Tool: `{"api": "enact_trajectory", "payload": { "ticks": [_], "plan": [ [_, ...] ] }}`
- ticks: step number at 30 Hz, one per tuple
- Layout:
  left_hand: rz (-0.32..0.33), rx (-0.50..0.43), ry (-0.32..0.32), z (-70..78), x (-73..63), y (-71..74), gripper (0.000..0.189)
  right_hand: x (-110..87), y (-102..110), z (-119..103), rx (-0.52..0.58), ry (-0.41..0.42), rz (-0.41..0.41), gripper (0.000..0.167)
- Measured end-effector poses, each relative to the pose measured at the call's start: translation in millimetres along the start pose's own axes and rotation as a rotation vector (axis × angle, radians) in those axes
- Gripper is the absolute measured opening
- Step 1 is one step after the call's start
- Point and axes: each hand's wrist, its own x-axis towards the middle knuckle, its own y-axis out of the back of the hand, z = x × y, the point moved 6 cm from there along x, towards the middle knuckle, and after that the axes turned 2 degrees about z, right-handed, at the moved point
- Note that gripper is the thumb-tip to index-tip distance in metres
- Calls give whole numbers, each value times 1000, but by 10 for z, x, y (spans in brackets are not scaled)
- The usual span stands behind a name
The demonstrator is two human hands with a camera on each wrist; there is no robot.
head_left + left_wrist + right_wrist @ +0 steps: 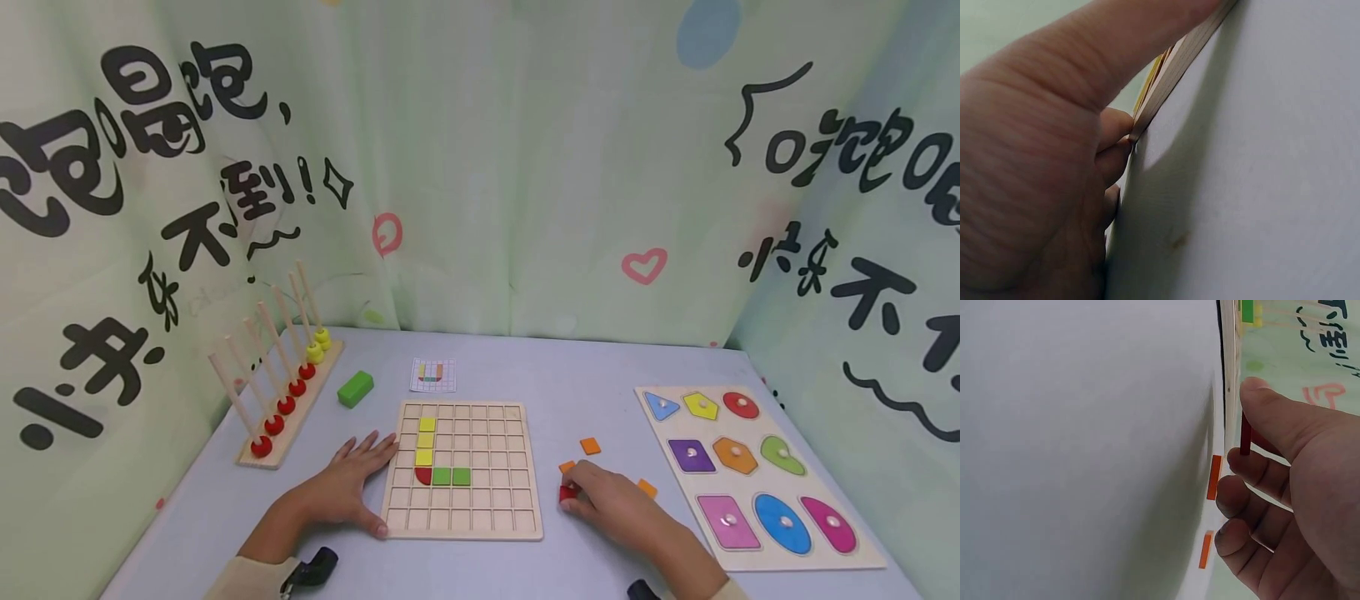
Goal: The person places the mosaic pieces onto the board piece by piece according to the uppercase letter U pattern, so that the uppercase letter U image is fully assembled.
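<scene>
Six tiles already sit in the grid board (462, 469): three yellow squares (426, 440) in a column, a red quarter-round (424, 477) at its foot, and two green squares (451, 477) running right from it. That matches the left side and part of the base of the U drawn on the pattern card (433, 375) lying just beyond the board.

The left hand (352, 483) lies flat on the desk (570, 375), fingers straight, thumb against the board's left edge, steadying it. The right hand (607, 500) rests on the desk to the right of the board and pinches a red tile (567, 493) between thumb and fingers; the right wrist view shows the red tile on edge in that pinch. Three orange tiles (590, 446) lie loose near that hand.

By my reading, the step in hand is picking up the next piece for the pattern. The next move calls for carrying the red tile over to the bottom row, to the cell right of the green squares, and turning it so its curve faces the outer corner before dropping it flat into the recess. The left hand should hold the board firm meanwhile. The card is too small to confirm the exact cell.
</scene>
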Motion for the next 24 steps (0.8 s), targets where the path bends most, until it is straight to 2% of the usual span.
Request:
{"api": "enact_trajectory", "payload": {
  "ticks": [7, 15, 24],
  "plan": [
    [0, 10, -10, -7, 8, -5, 127, 58, 15, -84, 20, 85, 25, 23],
    [1, 11, -24, -35, 22, -28, 129, 191, -44, -144, 66, 67, -16, 22],
    [3, 19, -23, -73, 36, -57, 130, 304, -95, -265, 98, 97, -10, 19]
  ]
}}
